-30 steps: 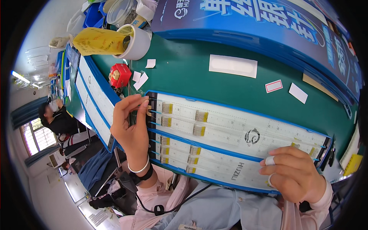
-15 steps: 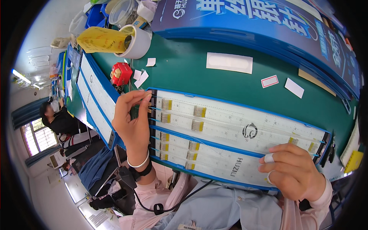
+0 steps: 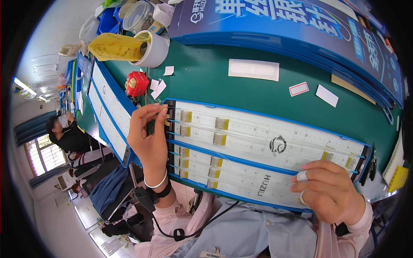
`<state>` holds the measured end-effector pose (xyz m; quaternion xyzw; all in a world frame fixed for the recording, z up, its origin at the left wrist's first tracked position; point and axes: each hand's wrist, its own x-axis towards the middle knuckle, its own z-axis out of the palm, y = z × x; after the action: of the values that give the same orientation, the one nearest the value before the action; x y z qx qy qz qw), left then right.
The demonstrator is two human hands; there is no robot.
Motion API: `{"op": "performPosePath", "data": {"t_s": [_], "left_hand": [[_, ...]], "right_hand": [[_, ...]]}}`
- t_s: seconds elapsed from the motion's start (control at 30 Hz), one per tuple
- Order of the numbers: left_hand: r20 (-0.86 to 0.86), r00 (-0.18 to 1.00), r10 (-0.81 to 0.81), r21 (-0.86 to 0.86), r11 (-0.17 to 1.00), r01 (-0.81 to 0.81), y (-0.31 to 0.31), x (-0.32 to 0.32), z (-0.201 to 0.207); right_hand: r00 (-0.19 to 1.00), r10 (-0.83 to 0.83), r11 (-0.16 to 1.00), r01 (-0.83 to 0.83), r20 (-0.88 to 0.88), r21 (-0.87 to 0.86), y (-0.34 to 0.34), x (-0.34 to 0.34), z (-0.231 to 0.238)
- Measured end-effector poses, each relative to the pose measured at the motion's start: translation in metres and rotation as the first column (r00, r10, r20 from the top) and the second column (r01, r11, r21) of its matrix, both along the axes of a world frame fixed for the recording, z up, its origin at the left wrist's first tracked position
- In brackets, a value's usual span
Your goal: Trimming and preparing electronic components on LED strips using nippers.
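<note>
A long white board with blue edges (image 3: 266, 189) lies slanted before me, thin lines stretched along its two channels. Small bundles of gold, hook-like wires (image 3: 222, 124) sit on the lines in several groups. At the board's left end, my left hand (image 3: 148, 137) pinches thumb and forefinger together on the end of a thin line beside the dark end strip. My right hand (image 3: 329, 189) is curled over the near right part of the board, white bands on two digits. Its thumb and forefinger are drawn together; whatever lies between them is too small or hidden.
Large blue printed boxes (image 3: 275, 26) are stacked behind. A white cup (image 3: 157, 51) with a yellow packet and a red trinket (image 3: 137, 84) stand at left. Another board (image 3: 107, 99) lies left. White labels (image 3: 254, 69) lie behind the board; black pliers (image 3: 371, 167) rest by its right end.
The left hand shifts very slightly at the board's end, still pinching. The right hand stays almost in place. The view moves a little.
</note>
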<state>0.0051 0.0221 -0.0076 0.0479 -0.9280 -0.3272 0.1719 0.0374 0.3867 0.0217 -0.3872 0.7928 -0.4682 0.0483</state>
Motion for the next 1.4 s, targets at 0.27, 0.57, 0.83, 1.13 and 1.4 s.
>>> {"op": "performPosePath", "data": {"t_s": [0.27,0.57,0.83,1.13,1.4], "left_hand": [[-0.112,0.970,-0.214,-0.369,0.916,0.159,0.004,-0.002,0.000],[-0.029,0.981,-0.193,-0.188,0.965,0.184,-0.010,-0.004,0.009],[-0.170,0.970,-0.174,-0.297,0.947,0.118,-0.010,0.000,0.001],[-0.160,0.978,-0.133,-0.161,0.981,0.107,-0.008,0.001,-0.007],[-0.039,0.998,-0.058,0.006,0.998,0.058,-0.008,0.002,-0.011]], "right_hand": [[0.999,0.000,1.000,0.000,-0.034,0.003,0.000,-0.003,0.002],[0.998,-0.019,0.999,0.017,-0.059,-0.033,-0.002,0.002,0.001],[0.997,-0.016,0.999,0.013,-0.072,-0.042,-0.005,0.005,-0.003],[1.000,0.004,1.000,-0.005,-0.026,-0.020,-0.005,0.002,-0.006],[1.000,-0.002,0.999,0.002,0.010,-0.036,-0.003,-0.002,-0.009]]}}
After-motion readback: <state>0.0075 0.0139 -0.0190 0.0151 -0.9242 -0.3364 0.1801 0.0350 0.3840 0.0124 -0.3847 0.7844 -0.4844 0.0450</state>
